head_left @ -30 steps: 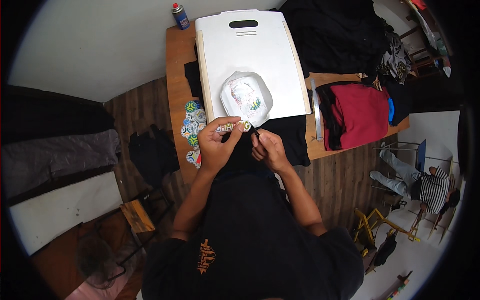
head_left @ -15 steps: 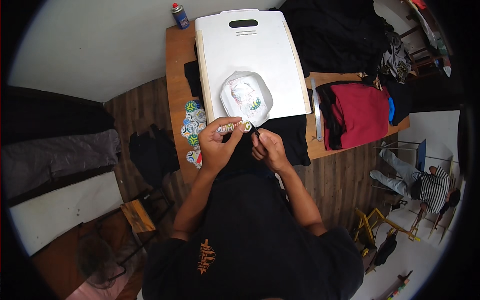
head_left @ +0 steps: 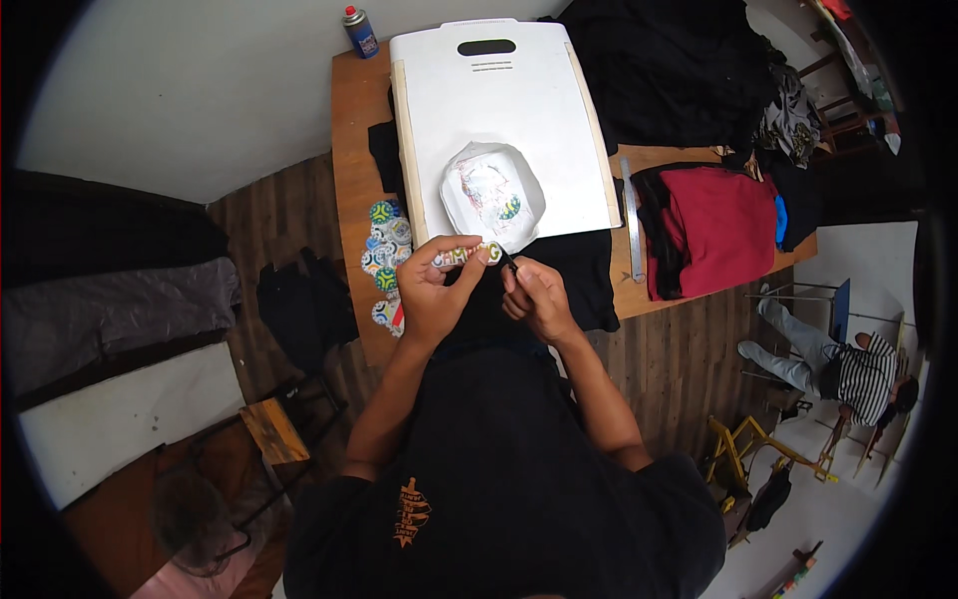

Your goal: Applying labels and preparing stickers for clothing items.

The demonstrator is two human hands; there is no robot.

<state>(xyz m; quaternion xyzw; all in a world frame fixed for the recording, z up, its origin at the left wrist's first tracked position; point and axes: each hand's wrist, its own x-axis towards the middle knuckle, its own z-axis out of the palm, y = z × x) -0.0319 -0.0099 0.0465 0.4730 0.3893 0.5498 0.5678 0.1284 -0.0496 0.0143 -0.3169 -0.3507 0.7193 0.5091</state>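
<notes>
Between the thumb and fingers of my left hand [head_left: 431, 290] is a small lettered patch [head_left: 465, 257] with green and yellow letters on a pale ground. My right hand [head_left: 539, 299] grips a slim black tool [head_left: 511, 264], its tip at the patch's right end; its exact kind is too small to tell. Just beyond both hands sits an open white paper container [head_left: 451, 205] holding thin scraps and a round green-and-blue patch [head_left: 509, 207]. More round patches [head_left: 385, 255] lie piled left of my left hand.
A large white board [head_left: 509, 110] with a slot covers the wooden table [head_left: 356, 120]. A blue spray can [head_left: 360, 32] stands at the far left corner. To the right are a metal ruler [head_left: 633, 225], folded red cloth [head_left: 714, 225] and black fabric [head_left: 669, 70]. Other people sit at both sides.
Both hands stay in nearly the same place, still holding the patch and the black tool. The tool's tip has shifted very slightly.
</notes>
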